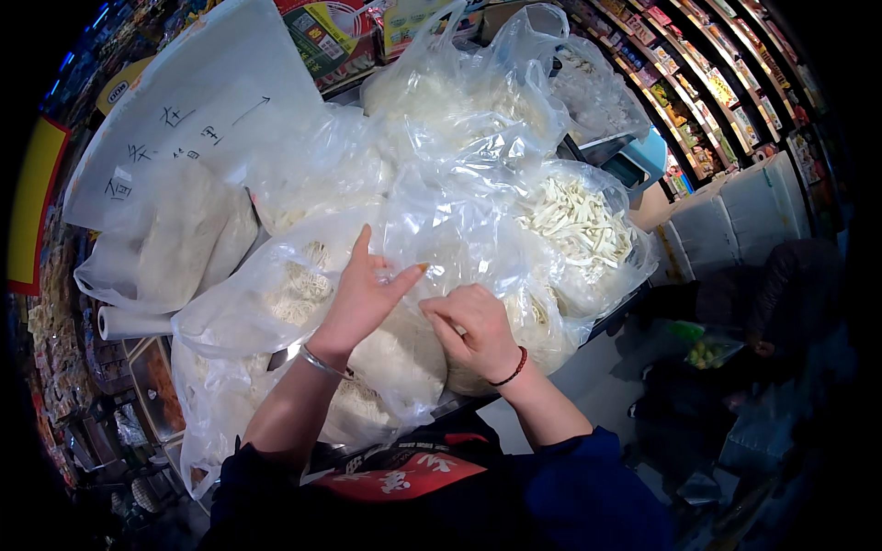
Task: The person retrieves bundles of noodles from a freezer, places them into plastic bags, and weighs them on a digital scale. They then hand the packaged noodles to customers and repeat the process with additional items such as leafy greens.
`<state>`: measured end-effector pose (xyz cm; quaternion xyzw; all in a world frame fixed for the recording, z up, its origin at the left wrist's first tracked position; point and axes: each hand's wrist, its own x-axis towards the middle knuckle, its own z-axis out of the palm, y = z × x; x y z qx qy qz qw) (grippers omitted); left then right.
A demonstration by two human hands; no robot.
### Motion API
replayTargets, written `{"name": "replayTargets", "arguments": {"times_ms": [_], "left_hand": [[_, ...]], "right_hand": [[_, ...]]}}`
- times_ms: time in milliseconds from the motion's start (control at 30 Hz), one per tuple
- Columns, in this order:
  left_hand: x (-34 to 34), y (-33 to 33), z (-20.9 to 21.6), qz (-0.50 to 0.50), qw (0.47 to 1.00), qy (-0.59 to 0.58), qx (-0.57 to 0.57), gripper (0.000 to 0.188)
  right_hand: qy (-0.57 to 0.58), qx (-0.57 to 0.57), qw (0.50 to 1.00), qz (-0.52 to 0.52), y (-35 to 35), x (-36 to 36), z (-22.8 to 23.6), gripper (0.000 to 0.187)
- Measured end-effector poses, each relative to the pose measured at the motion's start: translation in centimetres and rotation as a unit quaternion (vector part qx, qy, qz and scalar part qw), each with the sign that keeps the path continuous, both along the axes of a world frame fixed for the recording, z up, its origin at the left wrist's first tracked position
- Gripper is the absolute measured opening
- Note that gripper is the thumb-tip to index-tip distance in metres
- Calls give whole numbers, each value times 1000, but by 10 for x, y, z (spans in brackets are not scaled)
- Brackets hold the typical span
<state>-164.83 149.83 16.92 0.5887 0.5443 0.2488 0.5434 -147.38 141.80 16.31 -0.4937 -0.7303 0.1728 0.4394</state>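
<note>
My left hand (363, 294), a silver bangle at its wrist, is over the clear plastic bags with index finger and thumb stretched apart. It holds nothing that I can see. Close by on the right, my right hand (473, 332), with a dark red beaded bracelet, has its fingers curled in over a clear bag of pale noodles (400, 354). Its fingertips are hidden, so what they grip, if anything, does not show. Under and beyond the hands lies a clear plastic bag (450, 220). To the right, an open bag shows flat white noodles (583, 225).
More filled bags (469, 92) crowd the far side of the stand. A white foam board (197, 110) with handwriting leans at the far left, above a white plastic roll (133, 323). Stocked shelves (707, 83) rise at far right. A person in dark clothes (781, 294) is at right with a bag of green produce (706, 354).
</note>
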Motion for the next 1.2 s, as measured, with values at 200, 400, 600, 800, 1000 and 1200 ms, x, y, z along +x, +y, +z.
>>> {"name": "replayTargets", "arguments": {"times_ms": [200, 400, 600, 800, 1000, 1200], "left_hand": [[-66, 7, -4, 110, 980, -166, 5, 21], [-118, -11, 51, 289, 931, -124, 185, 20], [-234, -36, 73, 282, 881, -376, -50, 18], [-345, -80, 87, 378, 737, -554, 85, 21], [-331, -136, 104, 525, 699, -313, 370, 21], [-327, -173, 79, 509, 718, -315, 356, 29]], "right_hand": [[15, -109, 993, 37, -23, 17, 2, 13], [-222, -73, 972, 21, -25, 8, 9, 25], [5, 80, 997, 7, -42, -16, 38, 55], [-110, -109, 981, 115, -88, -65, -3, 44], [189, -263, 942, 91, -79, -159, -47, 31], [-7, -252, 956, 148, -87, -202, -17, 34]]}}
